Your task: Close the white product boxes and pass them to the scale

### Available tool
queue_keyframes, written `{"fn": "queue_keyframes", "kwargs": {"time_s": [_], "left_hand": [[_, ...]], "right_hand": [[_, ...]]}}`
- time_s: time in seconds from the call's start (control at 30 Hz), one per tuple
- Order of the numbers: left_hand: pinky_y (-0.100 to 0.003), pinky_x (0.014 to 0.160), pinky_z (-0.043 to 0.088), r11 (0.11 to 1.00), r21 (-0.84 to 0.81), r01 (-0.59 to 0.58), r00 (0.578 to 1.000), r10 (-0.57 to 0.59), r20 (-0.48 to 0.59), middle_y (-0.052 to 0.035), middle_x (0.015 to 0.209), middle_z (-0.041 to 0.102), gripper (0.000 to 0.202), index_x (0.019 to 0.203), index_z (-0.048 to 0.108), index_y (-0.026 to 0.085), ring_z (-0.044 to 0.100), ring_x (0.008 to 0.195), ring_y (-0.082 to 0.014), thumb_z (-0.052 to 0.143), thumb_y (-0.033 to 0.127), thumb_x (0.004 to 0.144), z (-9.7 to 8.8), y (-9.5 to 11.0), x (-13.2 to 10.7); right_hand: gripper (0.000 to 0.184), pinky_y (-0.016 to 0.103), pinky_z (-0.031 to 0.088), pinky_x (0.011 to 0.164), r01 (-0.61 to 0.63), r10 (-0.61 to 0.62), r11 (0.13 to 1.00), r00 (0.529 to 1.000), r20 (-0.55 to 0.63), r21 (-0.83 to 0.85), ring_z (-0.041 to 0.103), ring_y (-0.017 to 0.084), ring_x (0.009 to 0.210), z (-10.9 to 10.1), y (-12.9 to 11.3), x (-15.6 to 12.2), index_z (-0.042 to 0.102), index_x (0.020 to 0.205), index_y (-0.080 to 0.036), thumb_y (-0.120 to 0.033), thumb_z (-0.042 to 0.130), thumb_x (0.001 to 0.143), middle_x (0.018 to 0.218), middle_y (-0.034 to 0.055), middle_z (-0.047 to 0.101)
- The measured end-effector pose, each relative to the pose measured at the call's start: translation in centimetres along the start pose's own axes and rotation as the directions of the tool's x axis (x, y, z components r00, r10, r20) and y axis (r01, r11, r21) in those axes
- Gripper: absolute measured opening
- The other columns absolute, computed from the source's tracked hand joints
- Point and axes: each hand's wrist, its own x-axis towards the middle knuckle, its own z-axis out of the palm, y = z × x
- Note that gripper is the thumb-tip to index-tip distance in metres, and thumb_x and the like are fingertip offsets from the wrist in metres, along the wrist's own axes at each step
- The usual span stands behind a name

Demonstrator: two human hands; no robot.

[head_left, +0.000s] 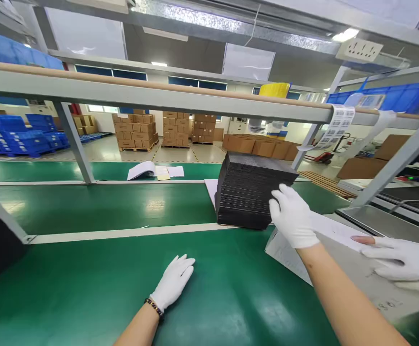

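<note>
Our left hand [173,281] flat on green desk [104,288], fingers spread, bracing; right hand [294,216] reaches black sheet stack [247,194], fingers loosely curled against its side; co-worker's gloved hand [404,264] steadies paper

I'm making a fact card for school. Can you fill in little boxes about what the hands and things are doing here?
Place: green table in a warehouse
Left hand: white glove, flat on the table, holding nothing
Right hand: white glove, touching the black stack
Another person's hand: gloved, resting on white paper
Behind: open booklet, cardboard boxes
</note>
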Motion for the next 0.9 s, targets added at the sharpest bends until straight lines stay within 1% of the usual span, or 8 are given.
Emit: {"fn": "queue_keyframes", "kwargs": {"time_s": [0.1, 0.17, 0.23, 0.37, 0.57, 0.73, 0.83, 0.9], "left_hand": [[-0.048, 0.119, 0.025, 0.999, -0.037, 0.011, 1.000, -0.012, -0.012, -0.0066, 0.136, 0.058, 0.043, 0.125, 0.064, 0.019, 0.045, 0.136, -0.0235, 0.037, 0.036, 0.096, -0.2, 0.1, 0.1], [-0.048, 0.119, 0.026, 0.998, -0.061, 0.008, 1.000, -0.009, -0.019, -0.0067, 0.135, 0.059, 0.043, 0.123, 0.065, 0.019, 0.046, 0.135, -0.0236, 0.039, 0.037, 0.095, -0.3, 0.2, 0.1], [-0.048, 0.118, 0.027, 0.997, -0.079, 0.008, 1.000, -0.010, -0.021, -0.0066, 0.134, 0.059, 0.042, 0.123, 0.066, 0.020, 0.047, 0.134, -0.0235, 0.039, 0.038, 0.094, -0.4, 0.2, 0.0], [-0.049, 0.118, 0.027, 0.997, -0.080, 0.022, 1.000, -0.023, -0.008, -0.0061, 0.135, 0.058, 0.045, 0.123, 0.065, 0.021, 0.047, 0.134, -0.0239, 0.037, 0.041, 0.094, -0.4, 0.1, 0.0], [-0.049, 0.120, 0.022, 0.993, -0.077, 0.093, 0.995, -0.090, 0.049, -0.0048, 0.141, 0.053, 0.049, 0.127, 0.064, 0.022, 0.039, 0.140, -0.0249, 0.034, 0.043, 0.094, -0.6, 0.3, 0.2], [-0.048, 0.121, 0.021, 0.990, -0.094, 0.108, 0.993, -0.102, 0.060, -0.0061, 0.142, 0.052, 0.052, 0.129, 0.062, 0.019, 0.038, 0.140, -0.0248, 0.033, 0.043, 0.093, -0.7, 0.6, 0.2], [-0.048, 0.121, 0.019, 0.984, -0.115, 0.135, 0.989, -0.127, 0.070, -0.0055, 0.143, 0.050, 0.053, 0.129, 0.062, 0.019, 0.035, 0.142, -0.0253, 0.033, 0.044, 0.092, -0.6, 0.3, 0.2], [-0.046, 0.121, 0.020, 0.971, -0.174, 0.164, 0.986, -0.155, 0.062, -0.0033, 0.144, 0.050, 0.055, 0.130, 0.061, 0.020, 0.033, 0.143, -0.0248, 0.035, 0.047, 0.090, -0.6, -0.1, 0.2]], "right_hand": [[0.047, 0.051, 0.031, 0.107, -0.011, 0.011, 1.000, 1.000, -0.010, 0.008, 0.029, 0.032, 0.136, 0.1, -1.9, 5.6, 0.050, 0.130, -0.011, -0.037, 0.036, 0.093, 0.148, 0.0191, 0.035], [0.057, 0.055, 0.028, 0.108, -0.023, 0.022, 1.000, 0.998, 0.064, 0.014, 0.025, 0.035, 0.138, 0.8, -2.9, 9.3, 0.043, 0.136, -0.011, -0.047, 0.043, 0.092, 0.150, 0.0205, 0.030], [0.059, 0.054, 0.034, 0.104, -0.027, 0.021, 0.999, 0.978, 0.206, 0.025, 0.037, 0.033, 0.131, 1.8, -3.2, 12.2, 0.046, 0.133, -0.014, -0.052, 0.051, 0.089, 0.143, 0.0179, 0.040], [0.045, 0.047, 0.047, 0.094, -0.051, 0.028, 0.998, 0.883, 0.468, 0.038, 0.056, 0.022, 0.110, 3.1, -2.3, 15.1, 0.055, 0.123, -0.018, -0.049, 0.055, 0.090, 0.124, 0.0092, 0.056], [0.040, 0.044, 0.049, 0.093, -0.072, 0.004, 0.993, 0.816, 0.579, 0.096, 0.058, 0.020, 0.107, 2.1, -1.0, 16.3, 0.057, 0.118, -0.018, -0.047, 0.054, 0.091, 0.121, 0.0081, 0.058], [0.037, 0.042, 0.050, 0.091, -0.066, 0.017, 0.994, 0.872, 0.489, 0.083, 0.058, 0.019, 0.104, 0.0, -2.5, 16.3, 0.058, 0.117, -0.018, -0.044, 0.055, 0.091, 0.119, 0.0077, 0.059], [0.039, 0.046, 0.046, 0.095, -0.022, -0.004, 0.997, 0.935, 0.356, 0.069, 0.054, 0.021, 0.110, -2.2, -5.9, 12.7, 0.055, 0.121, -0.018, -0.043, 0.054, 0.091, 0.124, 0.0090, 0.055], [0.039, 0.048, 0.044, 0.096, 0.052, -0.078, 0.994, 0.951, 0.300, 0.095, 0.052, 0.023, 0.113, -3.3, -9.3, 7.8, 0.052, 0.124, -0.018, -0.040, 0.053, 0.092, 0.129, 0.0094, 0.051]]}}
